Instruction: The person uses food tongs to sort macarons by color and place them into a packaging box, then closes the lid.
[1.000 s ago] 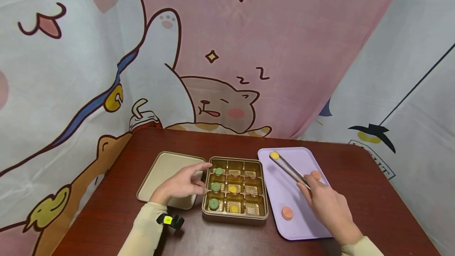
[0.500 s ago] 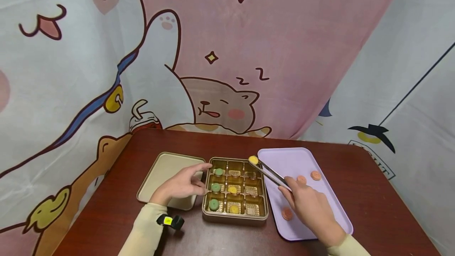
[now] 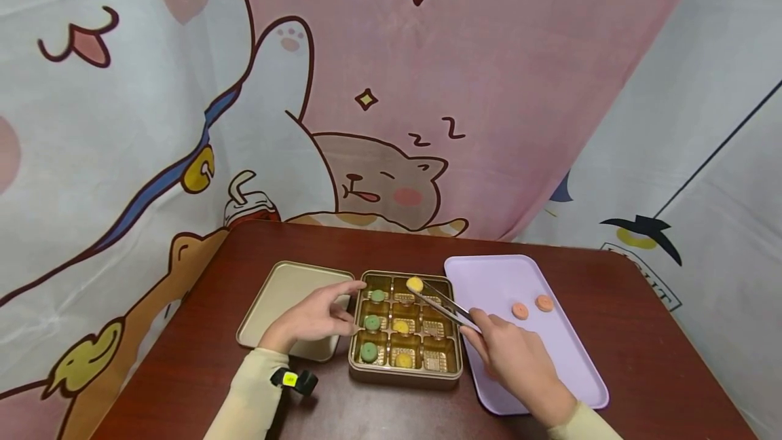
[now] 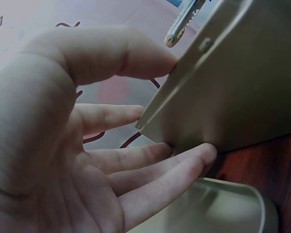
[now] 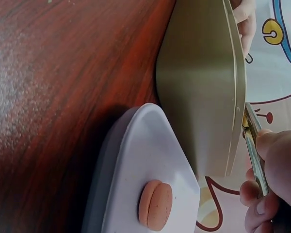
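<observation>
My right hand (image 3: pixel 516 362) grips metal tongs (image 3: pixel 449 311), which pinch a yellow macaron (image 3: pixel 415 284) above the back middle cell of a gold tin (image 3: pixel 406 377). The tin has a divided insert. Green macarons (image 3: pixel 369 352) fill its left column; two yellow macarons (image 3: pixel 400 327) sit in the middle column's other cells. The right column holds none. My left hand (image 3: pixel 314 318) touches the tin's left side, thumb and fingertips spread along its wall (image 4: pixel 223 102) in the left wrist view.
A lilac tray (image 3: pixel 489 273) stands right of the tin, bearing pink macarons (image 3: pixel 520 311); one near its front corner, a pink macaron (image 5: pixel 156 205), shows in the right wrist view. The tin's lid (image 3: pixel 275 304) lies left, under my left hand. A printed cloth (image 3: pixel 519 87) hangs behind the table.
My right hand has carried the yellow macaron in the tongs leftward from over the tray to above the tin's back middle cell. The left hand has stayed at the tin's side.
</observation>
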Demonstrator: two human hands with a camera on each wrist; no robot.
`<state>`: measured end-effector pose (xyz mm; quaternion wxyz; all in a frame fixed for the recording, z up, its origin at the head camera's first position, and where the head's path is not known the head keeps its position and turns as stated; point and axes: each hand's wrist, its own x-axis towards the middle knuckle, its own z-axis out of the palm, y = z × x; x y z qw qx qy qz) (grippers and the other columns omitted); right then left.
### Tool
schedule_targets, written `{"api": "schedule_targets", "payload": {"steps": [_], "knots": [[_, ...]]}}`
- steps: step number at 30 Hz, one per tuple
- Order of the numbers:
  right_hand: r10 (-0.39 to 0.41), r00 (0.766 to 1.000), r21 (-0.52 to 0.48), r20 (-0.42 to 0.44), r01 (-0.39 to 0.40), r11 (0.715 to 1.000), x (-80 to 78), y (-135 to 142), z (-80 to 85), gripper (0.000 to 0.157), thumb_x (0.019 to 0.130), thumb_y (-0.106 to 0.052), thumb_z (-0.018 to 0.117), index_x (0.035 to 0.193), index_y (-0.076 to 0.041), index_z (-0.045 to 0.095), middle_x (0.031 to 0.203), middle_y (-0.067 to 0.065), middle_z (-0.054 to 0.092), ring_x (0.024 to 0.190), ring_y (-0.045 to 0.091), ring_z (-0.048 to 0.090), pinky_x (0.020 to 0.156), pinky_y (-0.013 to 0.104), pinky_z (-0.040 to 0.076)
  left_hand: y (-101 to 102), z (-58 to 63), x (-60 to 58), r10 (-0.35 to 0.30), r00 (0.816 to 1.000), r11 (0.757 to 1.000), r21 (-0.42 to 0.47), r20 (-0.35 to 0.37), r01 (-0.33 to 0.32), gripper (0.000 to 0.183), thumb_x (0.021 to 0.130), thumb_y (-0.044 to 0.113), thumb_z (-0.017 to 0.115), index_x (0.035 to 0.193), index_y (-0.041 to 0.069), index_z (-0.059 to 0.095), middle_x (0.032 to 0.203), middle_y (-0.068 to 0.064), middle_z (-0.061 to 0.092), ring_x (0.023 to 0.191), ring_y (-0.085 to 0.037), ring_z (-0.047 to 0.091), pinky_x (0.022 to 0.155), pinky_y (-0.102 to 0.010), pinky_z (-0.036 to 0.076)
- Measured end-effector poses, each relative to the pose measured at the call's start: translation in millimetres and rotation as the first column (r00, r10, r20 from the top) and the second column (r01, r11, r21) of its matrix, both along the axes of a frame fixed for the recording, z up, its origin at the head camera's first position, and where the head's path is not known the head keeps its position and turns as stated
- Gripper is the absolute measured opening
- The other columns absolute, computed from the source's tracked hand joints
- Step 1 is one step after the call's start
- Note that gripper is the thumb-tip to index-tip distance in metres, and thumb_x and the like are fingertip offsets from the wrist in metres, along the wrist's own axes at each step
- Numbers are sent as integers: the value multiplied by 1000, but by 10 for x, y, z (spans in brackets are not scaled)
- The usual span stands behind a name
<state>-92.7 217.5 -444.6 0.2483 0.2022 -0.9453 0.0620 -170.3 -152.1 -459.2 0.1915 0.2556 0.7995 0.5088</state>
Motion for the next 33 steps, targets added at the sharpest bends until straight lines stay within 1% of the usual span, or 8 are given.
{"api": "schedule_targets", "payload": {"steps": [7,13,21,33], "knots": [[5,1000,2,6,-5,1000,3,-13,-1,29,94,-35,78,104,-14,61,65,-5,54,46,15,52,35,30,30,-1,4,7,0,1000,1000,0,-5,0,84,88,1,77,162,4,37,162,-28,38,104,-27,74,84,-27,62],[-1,1000,-1,2,1,1000,7,-13,7,30,94,-35,78,103,-13,60,64,-5,53,45,14,49,35,29,29,-1,13,17,0,1000,1000,1,-5,0,84,88,1,77,161,3,37,161,-29,39,103,-28,74,85,-27,62],[-11,1000,-1,11,11,1000,26,-8,4,29,94,-36,77,102,-14,61,64,-5,52,45,14,50,35,29,29,4,12,19,0,1000,1000,-3,-5,0,84,88,1,77,161,4,37,162,-28,38,103,-27,74,85,-26,62],[-1,1000,-12,-10,1,1000,36,30,5,29,93,-36,79,102,-15,61,64,-6,51,44,15,49,35,30,30,1,9,9,4,1000,1000,-9,-8,-4,84,88,1,77,162,4,37,161,-28,39,103,-26,74,85,-26,62]]}}
